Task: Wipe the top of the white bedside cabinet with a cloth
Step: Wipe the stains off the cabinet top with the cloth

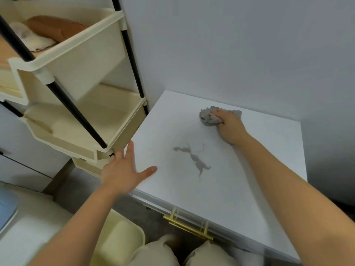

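The white bedside cabinet (249, 189) fills the middle and right of the head view, its flat top facing me. A crumpled grey cloth (208, 117) lies near the top's far edge, and my right hand (230, 127) presses down on it with the fingers closed around it. A thin grey wet smear (197, 160) marks the middle of the top, nearer to me than the cloth. My left hand (124, 169) rests open at the cabinet's left edge, fingers spread, thumb on the top, holding nothing.
A cream tiered trolley (86, 120) with black poles stands close against the cabinet's left side, with a brown item in its upper tray. The wall (249, 45) rises right behind the cabinet. A gold drawer handle (188, 225) juts from the front. My knees show below.
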